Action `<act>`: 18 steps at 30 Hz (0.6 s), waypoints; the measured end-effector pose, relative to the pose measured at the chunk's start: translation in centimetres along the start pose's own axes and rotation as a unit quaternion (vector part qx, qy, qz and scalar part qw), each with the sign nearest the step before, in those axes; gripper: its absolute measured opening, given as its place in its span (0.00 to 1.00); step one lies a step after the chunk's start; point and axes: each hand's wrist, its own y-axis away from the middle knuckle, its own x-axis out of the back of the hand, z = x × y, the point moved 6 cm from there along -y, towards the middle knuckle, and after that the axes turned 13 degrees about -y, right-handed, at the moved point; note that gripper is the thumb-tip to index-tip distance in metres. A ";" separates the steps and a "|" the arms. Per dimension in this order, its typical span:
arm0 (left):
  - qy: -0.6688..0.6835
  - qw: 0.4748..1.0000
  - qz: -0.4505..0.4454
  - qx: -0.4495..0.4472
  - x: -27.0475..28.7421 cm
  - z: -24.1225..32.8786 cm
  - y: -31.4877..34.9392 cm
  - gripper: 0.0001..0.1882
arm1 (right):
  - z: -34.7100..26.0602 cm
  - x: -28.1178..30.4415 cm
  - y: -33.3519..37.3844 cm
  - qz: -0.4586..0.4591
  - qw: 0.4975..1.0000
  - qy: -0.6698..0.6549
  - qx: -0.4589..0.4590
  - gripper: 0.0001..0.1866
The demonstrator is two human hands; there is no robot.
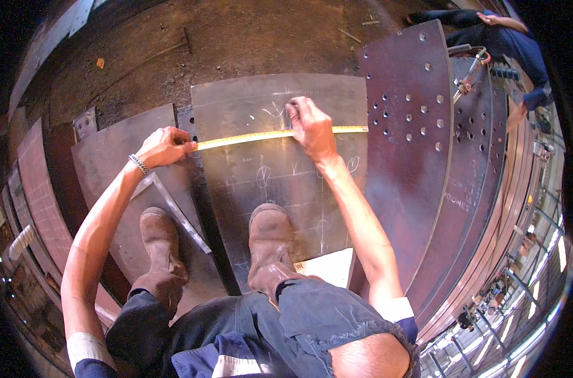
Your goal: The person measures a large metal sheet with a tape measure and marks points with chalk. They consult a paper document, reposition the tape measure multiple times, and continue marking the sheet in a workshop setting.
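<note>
A yellow measuring tape (245, 137) stretches across a grey steel plate (236, 208) that carries chalk lines and round chalk marks. At the plate's left edge my left hand (167, 146) pinches one end of the tape. My right hand (313, 131) is closed over the tape, right of the plate's middle, with thumb and fingertips together just beyond it; what they hold is too small to make out. Past this hand, the tape continues to the plate's right edge, by a reddish-brown steel plate (406, 157) with rows of holes.
My boots (272, 233) stand on the marked plate and a neighbouring one, where a metal square (179, 214) lies. A white sheet (329, 268) is by my right leg. Farther right are stacked plates, a cutting torch (468, 82) and another person's hand (489, 19). Dirt ground (249, 38) lies beyond.
</note>
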 end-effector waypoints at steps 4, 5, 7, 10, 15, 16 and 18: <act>0.001 1.000 0.001 -0.007 -0.3 0.0 -0.6 0.21 | 1.4 2.7 -0.9 0.091 0.982 -0.137 -0.092 0.10; 0.012 1.000 -0.004 0.001 -0.4 0.1 -0.5 0.21 | 2.0 2.8 -0.9 0.095 0.969 -0.187 -0.129 0.10; -0.001 1.000 0.003 0.002 -0.3 0.2 -0.3 0.20 | 2.5 2.3 -0.2 0.063 0.956 -0.224 -0.177 0.10; -0.011 1.000 0.001 0.004 -0.2 -0.1 -0.3 0.19 | 3.2 1.3 1.1 0.026 0.947 -0.241 -0.212 0.10; -0.002 1.000 0.003 -0.009 -0.2 -0.3 -0.2 0.22 | 3.7 -0.2 1.8 -0.029 0.940 -0.256 -0.226 0.10; -0.004 1.000 0.008 -0.011 -0.3 -0.4 -0.2 0.22 | 3.5 -0.2 1.8 -0.040 0.940 -0.251 -0.229 0.10; -0.006 1.000 0.010 -0.011 -0.3 -0.4 -0.2 0.22 | 3.4 -0.3 1.7 -0.056 0.941 -0.240 -0.233 0.10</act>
